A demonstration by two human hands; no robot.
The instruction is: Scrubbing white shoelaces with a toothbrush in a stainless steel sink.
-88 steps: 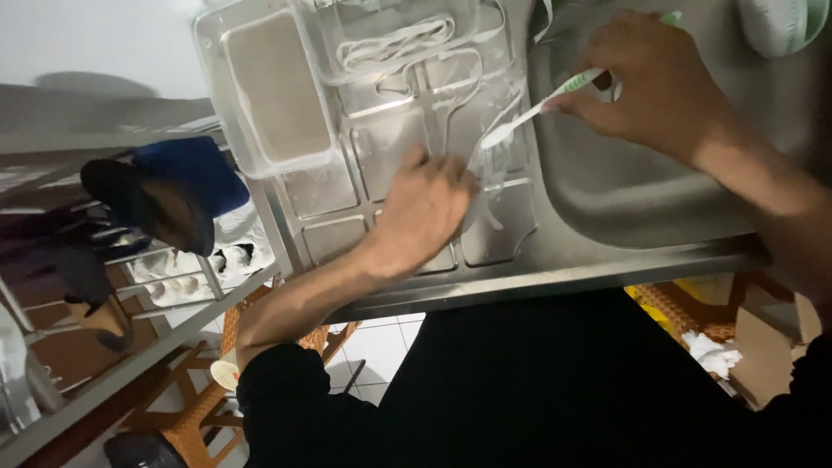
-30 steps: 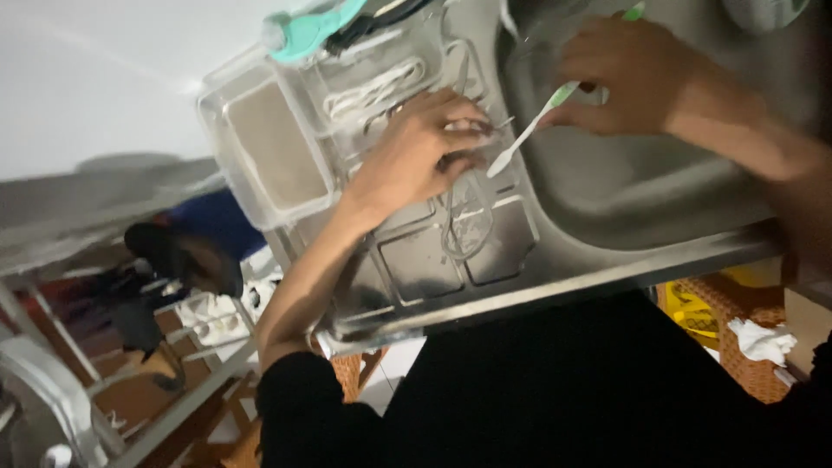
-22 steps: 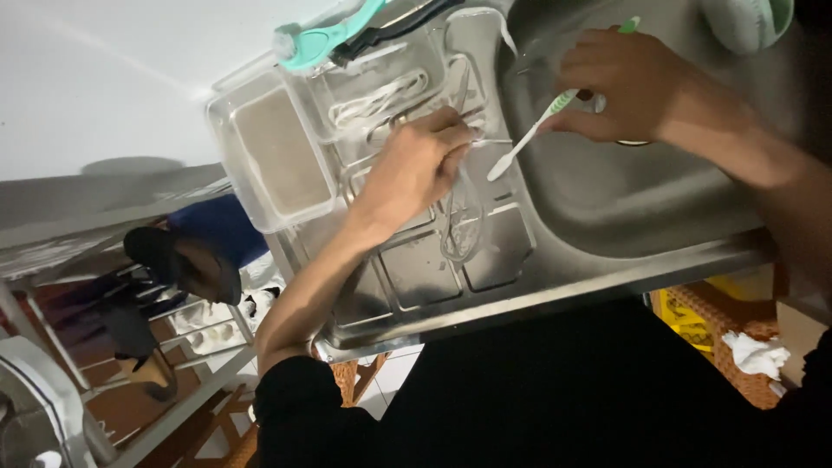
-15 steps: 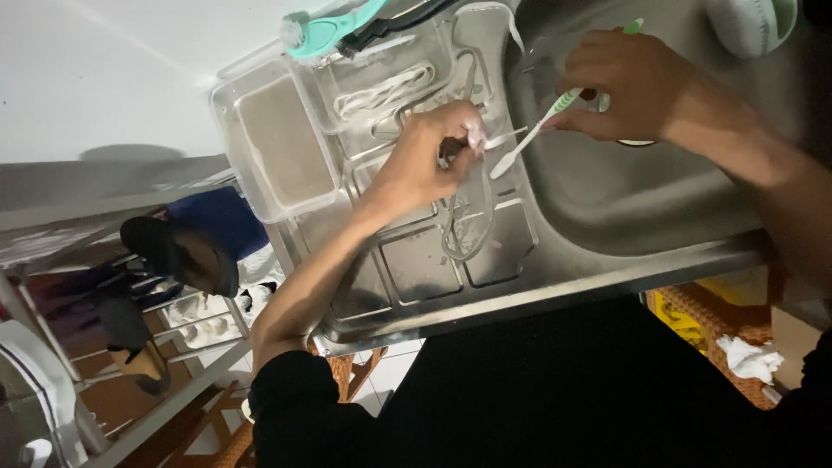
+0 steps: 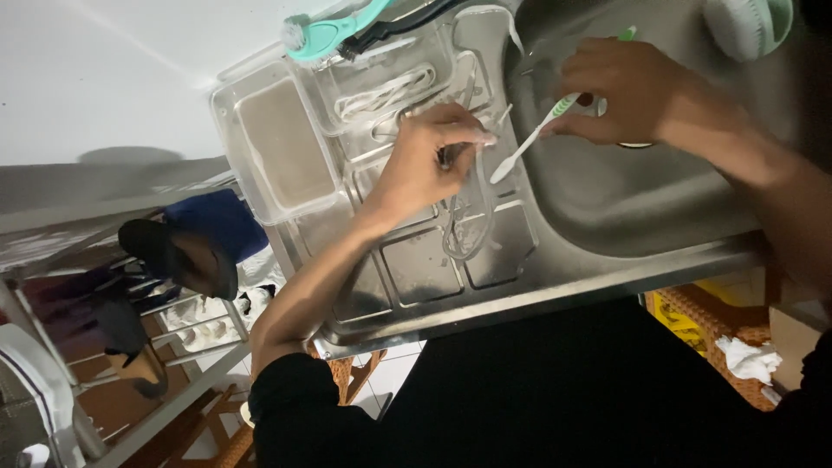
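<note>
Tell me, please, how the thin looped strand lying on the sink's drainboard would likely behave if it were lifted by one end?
The strand would probably hang floppy: it lies in loose curved loops below the left hand pinching it. It looks light, being very thin. It may be slippery, since pale residue shows around it on the drainboard. The right hand holds a toothbrush beside it.

A single camera, worn on the person's head, looks steeply down from close above at a steel sink unit [image 5: 555, 286], near enough that both forearms and the dark clothing of the person's own body fill the lower part of the frame. The view is rolled, so the front edge of the surface runs slantwise across the picture, rising toward the right. To the left it takes in a white wall [image 5: 104, 78] and, further down past the edge, a rack [image 5: 182, 329] and floor.
</note>
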